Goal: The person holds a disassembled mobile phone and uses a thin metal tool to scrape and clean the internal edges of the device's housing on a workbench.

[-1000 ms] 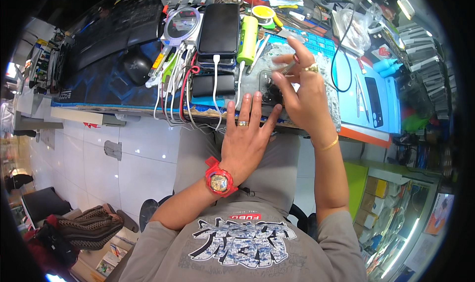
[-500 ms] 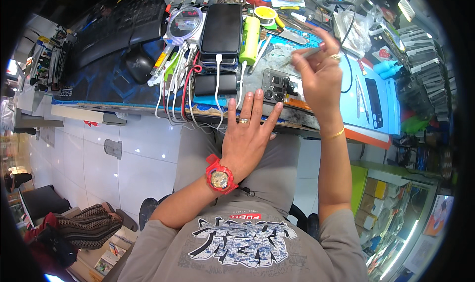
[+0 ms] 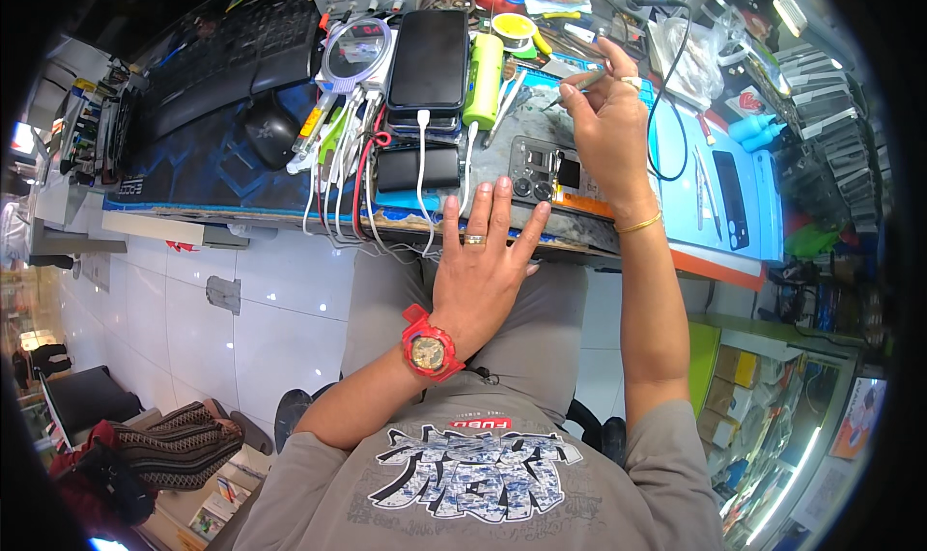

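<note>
My left hand (image 3: pixel 486 261) lies flat with fingers spread, its tips at the bench's front edge, close to an opened phone (image 3: pixel 522 171). The phone shows round camera parts, a black square and an orange strip; my right forearm and hand cover its right end. Raised above and behind the phone, my right hand (image 3: pixel 613 112) is closed on a slim pointed tool (image 3: pixel 581 82), whose exact kind I cannot make out. The tool's thin end points left, over the grey work surface (image 3: pixel 536 116), apart from the phone.
Left of the phone stand a black phone (image 3: pixel 430 63) on a stack, a green cylinder (image 3: pixel 484 80), a black power bank (image 3: pixel 418 168) and hanging white cables (image 3: pixel 425 208). A blue mat (image 3: pixel 681 208) with tools lies right. Solder wire (image 3: pixel 514 28) and a mouse (image 3: pixel 270 128) sit farther off.
My right hand has shifted slightly away and to the left with the tool, and its wrist has turned. A black square on the opened phone shows more plainly. My left hand stays put.
</note>
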A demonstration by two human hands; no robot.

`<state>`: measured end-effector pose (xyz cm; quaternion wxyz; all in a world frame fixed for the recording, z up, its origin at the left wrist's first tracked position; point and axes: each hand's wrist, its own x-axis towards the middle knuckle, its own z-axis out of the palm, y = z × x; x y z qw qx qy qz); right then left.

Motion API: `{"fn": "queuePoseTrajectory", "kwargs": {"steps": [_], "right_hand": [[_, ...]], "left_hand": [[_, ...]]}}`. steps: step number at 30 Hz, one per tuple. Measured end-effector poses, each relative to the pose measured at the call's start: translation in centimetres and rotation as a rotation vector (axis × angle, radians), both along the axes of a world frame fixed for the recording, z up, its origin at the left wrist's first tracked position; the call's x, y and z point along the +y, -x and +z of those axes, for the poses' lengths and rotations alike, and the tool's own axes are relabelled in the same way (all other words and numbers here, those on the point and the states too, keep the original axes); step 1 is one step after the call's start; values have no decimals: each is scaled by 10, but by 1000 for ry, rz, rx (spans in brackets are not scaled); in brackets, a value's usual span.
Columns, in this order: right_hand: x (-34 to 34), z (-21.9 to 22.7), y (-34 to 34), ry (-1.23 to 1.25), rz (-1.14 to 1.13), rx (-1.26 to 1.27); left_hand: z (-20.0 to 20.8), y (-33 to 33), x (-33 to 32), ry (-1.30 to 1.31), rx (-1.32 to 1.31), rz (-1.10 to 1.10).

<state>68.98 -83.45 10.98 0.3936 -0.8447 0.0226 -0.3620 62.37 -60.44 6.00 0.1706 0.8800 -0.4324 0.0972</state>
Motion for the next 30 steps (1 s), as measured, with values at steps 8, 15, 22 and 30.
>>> {"fn": "queuePoseTrajectory", "kwargs": {"steps": [8,15,22,30], "right_hand": [[7,10,17,-53,26,40],[30,24,50,-337,117,83],[45,25,70,-532,169,119],[49,27,68,-505,195,120]], "left_hand": [[-1,0,0,12,7,-1],[1,-1,1,31,25,-10],[21,-24,2,321,4,37],[38,-54,-15,259,-152,104]]}}
